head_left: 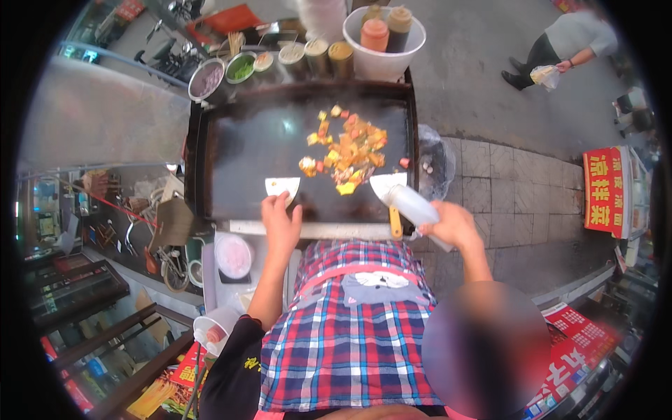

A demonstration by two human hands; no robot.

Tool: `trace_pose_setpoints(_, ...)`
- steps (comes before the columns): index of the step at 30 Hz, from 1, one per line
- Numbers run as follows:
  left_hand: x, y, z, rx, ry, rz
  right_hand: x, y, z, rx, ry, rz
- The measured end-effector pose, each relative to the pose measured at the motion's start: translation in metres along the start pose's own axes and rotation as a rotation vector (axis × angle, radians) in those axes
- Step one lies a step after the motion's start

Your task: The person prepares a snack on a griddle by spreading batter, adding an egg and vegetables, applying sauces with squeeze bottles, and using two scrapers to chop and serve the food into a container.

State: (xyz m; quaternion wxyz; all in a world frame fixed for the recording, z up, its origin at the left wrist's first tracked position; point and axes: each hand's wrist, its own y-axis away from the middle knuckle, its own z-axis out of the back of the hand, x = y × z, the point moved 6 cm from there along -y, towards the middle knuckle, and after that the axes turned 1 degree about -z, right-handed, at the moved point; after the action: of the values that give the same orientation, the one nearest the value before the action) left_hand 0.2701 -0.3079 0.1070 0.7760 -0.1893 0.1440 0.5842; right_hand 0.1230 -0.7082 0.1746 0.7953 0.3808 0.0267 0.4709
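Note:
A flat black griddle (252, 142) lies before me. Chopped food pieces (357, 144), orange, yellow and pink, are spread over its right half. My right hand (454, 223) grips a translucent squeeze bottle (415, 205), tipped with its top toward the griddle. Beyond the bottle's tip is a wide metal scraper (387, 181) whose yellow handle (395, 221) crosses the front edge. My left hand (281, 223) is over a second metal scraper (282, 185), fingertips at its blade and thumb apart. That scraper's handle is hidden, so its grip cannot be made out.
Behind the griddle stand a bowl of chopped purple pieces (207, 79), a bowl of chopped greens (241, 68), several seasoning jars (316, 52) and a white bucket (386, 65) of sauce bottles. A white tub (233, 256) sits front left. A person (572, 42) with a bag is at far right.

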Motion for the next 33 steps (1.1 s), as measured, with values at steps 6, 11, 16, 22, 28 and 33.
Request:
trace_pose_setpoints(6,-0.187,-0.202,0.028,-0.203,0.418,-0.47,-0.022,-0.002,-0.032,-0.053,-0.708,0.249)
trace_pose_setpoints(11,-0.234,-0.342,0.002,-0.143,-0.02,-0.159,-0.003,-0.013,0.009,-0.223,-0.831,0.394)
trace_pose_setpoints(16,-0.248,-0.331,0.002,-0.146,0.003,-0.241,0.021,-0.028,0.083,-0.367,-0.903,0.426)
trace_pose_setpoints(22,-0.241,-0.268,0.171,-0.343,0.476,-0.55,0.116,-0.066,0.19,-0.492,-1.22,0.755)
trace_pose_setpoints(28,-0.223,-0.168,0.227,-0.301,1.395,-0.515,0.224,-0.148,0.223,-0.645,-1.1,0.854)
trace_pose_setpoints(33,-0.163,-0.078,0.073,0.247,1.446,0.053,0.226,-0.239,0.185,-0.653,-0.746,0.582)
